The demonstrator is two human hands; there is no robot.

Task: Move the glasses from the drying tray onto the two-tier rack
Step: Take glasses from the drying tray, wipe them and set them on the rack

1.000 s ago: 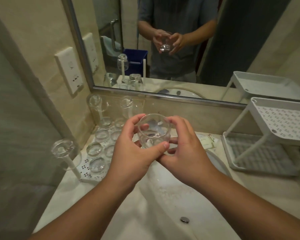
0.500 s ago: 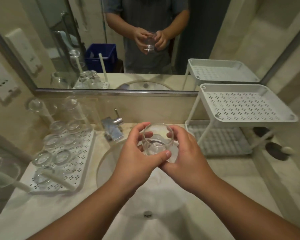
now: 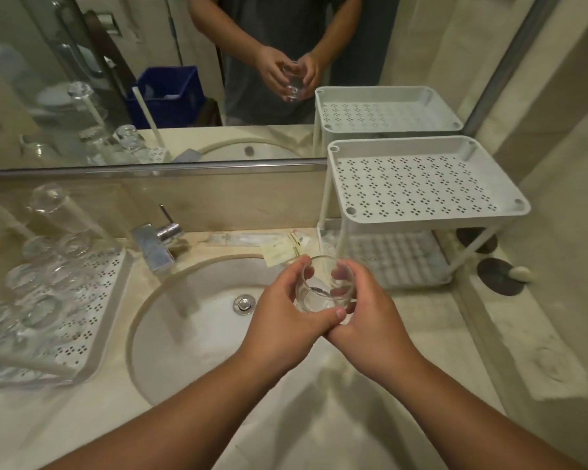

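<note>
Head view: glass (image 3: 323, 293) in both hands' grip.

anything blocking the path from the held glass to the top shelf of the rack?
Nothing visible. The glass, gripped by the left hand and right hand over the sink, sits lower than the two-tier rack; its top shelf is bare, the near rim needs clearing.

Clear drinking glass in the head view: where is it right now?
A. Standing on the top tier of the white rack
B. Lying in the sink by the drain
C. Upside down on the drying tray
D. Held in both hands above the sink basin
D: the clear drinking glass is cupped by the left hand and right hand over the white sink basin; the white perforated two-tier rack carries no glasses.
</note>
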